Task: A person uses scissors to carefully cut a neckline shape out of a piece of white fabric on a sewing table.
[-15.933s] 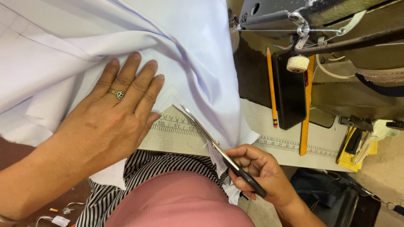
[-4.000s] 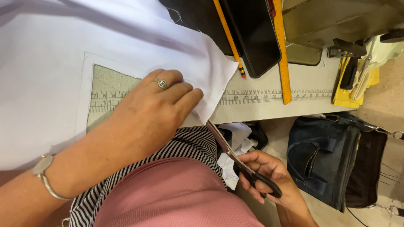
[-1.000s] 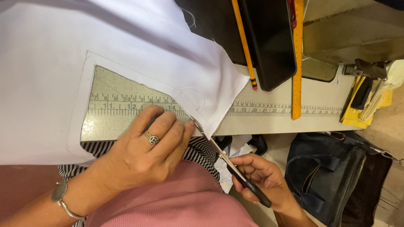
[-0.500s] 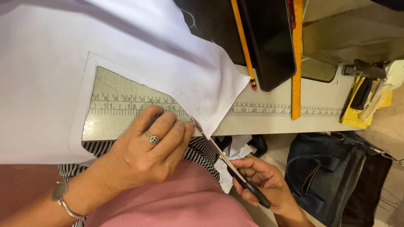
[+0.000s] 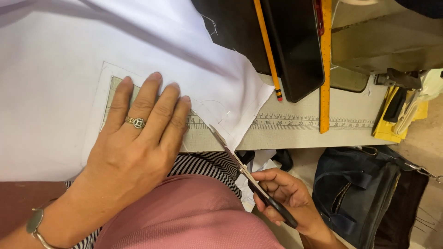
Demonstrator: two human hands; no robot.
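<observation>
White cloth (image 5: pixel 69 69) lies spread over the near edge of my worktable (image 5: pixel 295 133), covering most of the left half of what I see, with one corner hanging toward a point near the table's printed ruler scale. A rectangular window is cut out of it, and through that opening the pale green ruled surface (image 5: pixel 196 138) of the table shows. My left hand (image 5: pixel 138 143) lies flat on the cloth with the fingers held together and stretched out, pressing down across the left part of the opening; there is a ring on one finger and a metal bangle (image 5: pixel 34 226) at the wrist. My right hand (image 5: pixel 288 198) is below the table edge, its fingers curled through the black handles of the scissors (image 5: pixel 240 168), gripping them. The blades point up and to the left, their tip reaching the cloth's edge just beside my left fingertips; I cannot tell how far the blades are parted. Beyond the cloth, a yellow pencil (image 5: pixel 266 48) lies next to a black phone (image 5: pixel 295 46), and an orange ruler (image 5: pixel 326 64) lies just right of the phone, its end over the printed scale. A dark bag (image 5: pixel 364 193) sits on the floor to my right, below the table.
</observation>
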